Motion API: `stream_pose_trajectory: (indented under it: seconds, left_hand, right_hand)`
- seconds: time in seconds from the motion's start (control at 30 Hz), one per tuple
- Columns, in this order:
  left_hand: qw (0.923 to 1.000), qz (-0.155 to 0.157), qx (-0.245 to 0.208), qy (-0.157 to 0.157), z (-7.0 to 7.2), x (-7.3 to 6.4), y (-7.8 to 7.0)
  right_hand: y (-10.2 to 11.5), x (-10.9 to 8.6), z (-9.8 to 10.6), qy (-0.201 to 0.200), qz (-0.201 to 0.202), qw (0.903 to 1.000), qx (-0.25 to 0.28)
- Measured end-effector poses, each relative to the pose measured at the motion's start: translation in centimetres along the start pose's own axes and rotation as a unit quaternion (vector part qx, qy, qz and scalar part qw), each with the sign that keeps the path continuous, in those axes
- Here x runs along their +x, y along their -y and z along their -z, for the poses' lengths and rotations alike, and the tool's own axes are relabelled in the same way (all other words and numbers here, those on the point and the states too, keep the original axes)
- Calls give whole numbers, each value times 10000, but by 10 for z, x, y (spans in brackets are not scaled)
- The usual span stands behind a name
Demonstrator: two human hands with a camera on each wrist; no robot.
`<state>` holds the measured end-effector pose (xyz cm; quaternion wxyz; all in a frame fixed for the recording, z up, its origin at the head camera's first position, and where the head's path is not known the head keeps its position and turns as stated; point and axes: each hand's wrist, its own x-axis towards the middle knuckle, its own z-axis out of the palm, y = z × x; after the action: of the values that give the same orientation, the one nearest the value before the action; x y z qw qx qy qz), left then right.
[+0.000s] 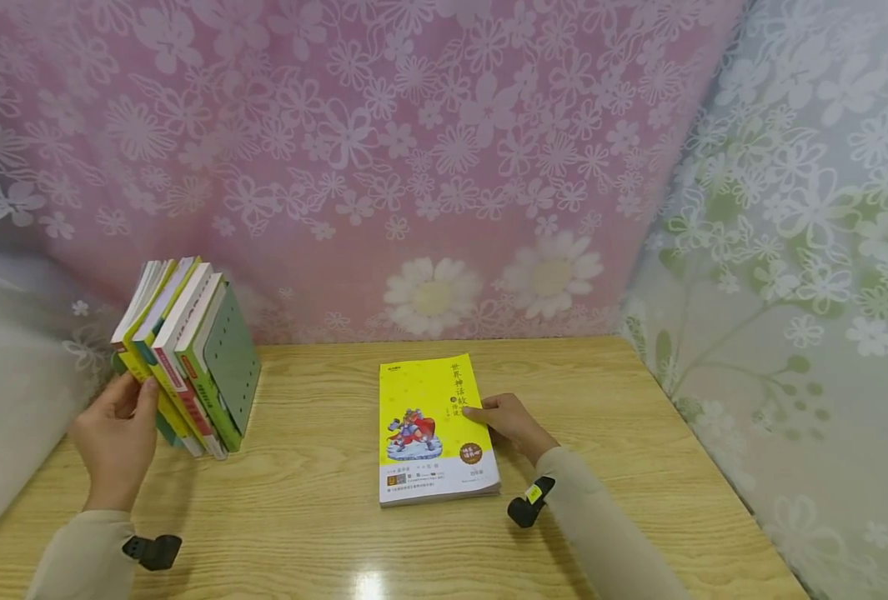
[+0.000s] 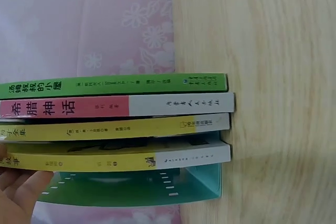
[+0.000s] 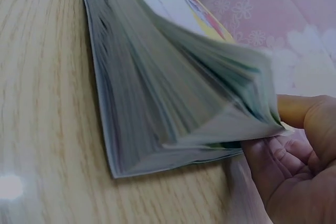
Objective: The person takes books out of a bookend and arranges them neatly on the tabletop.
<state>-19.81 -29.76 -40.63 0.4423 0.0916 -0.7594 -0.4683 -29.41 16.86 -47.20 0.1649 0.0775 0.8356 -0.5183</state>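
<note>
A paperback with a yellow and white cover lies flat on the table, a red-caped cartoon figure printed on it. My right hand pinches its right edge, and in the right wrist view a thick wad of its pages is bent up between thumb and fingers. On the left, several upright books stand in a row between green bookends. My left hand pinches the yellow-spined book at the row's left end. Pink-and-white and green spines stand beside it.
The wooden table runs back to a pink floral curtain. A pale floral curtain borders the right side, and a whitish sheet the left. Black wrist cameras sit on both sleeves.
</note>
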Motion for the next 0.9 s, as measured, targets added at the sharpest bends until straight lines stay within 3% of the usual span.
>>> stream_pose_trajectory:
  seconds: [0.17, 0.3, 0.47, 0.7, 0.9]
  left_hand:
    - [9989, -407, -109, -224, 4, -9, -5]
    - [9979, -486, -76, -431, 7, -20, -11]
    - [9972, -609, 12, -433, 5, -24, -14]
    - [9962, -564, 577, -338, 2, -20, -13]
    - [9953, -165, 940, -142, 1, -19, -11]
  right_hand:
    - [2, -4, 2, -88, 98, 9992, -379]
    - [3, -7, 7, -129, 242, 9968, -755]
    - [5, -10, 14, -80, 199, 9975, -669]
    - [6, -10, 14, -86, 157, 9988, -456]
    - [5, -10, 12, -143, 211, 9989, -395]
